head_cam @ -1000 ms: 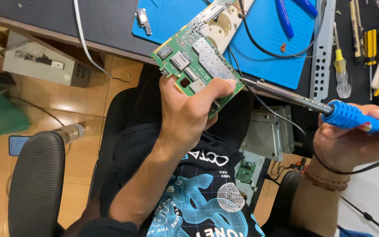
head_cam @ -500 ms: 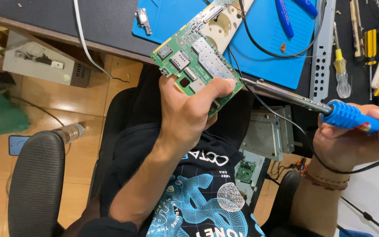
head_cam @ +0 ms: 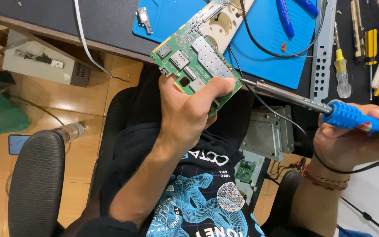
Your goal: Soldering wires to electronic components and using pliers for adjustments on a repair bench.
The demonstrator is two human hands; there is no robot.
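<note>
Circuit board [head_cam: 197, 57], green and studded with silver shields, sits raised above the lap at the near edge of the desk, and over the last second it has not shifted in the head view: same tilt, same place against the blue work mat [head_cam: 268, 48]. Far left, a black chair armrest [head_cam: 38, 184] and a grey box [head_cam: 44, 63] on the wooden floor lie well apart from the work. Moving right, the left hand [head_cam: 189, 112] is closed around the board's lower corner, thumb pressed along its right edge. Next comes the soldering iron [head_cam: 312, 107], whose metal tip meets that same right edge just beside the thumb (the contact point itself is too small to judge). The right hand [head_cam: 356, 136] is wrapped firmly about the iron's blue handle, exactly as before. With nothing moved, I judge the tip is being held steady on one spot, so the joint is likely mid-heating. Beyond, a yellow screwdriver [head_cam: 341, 72] rests on the dark desk.
</note>
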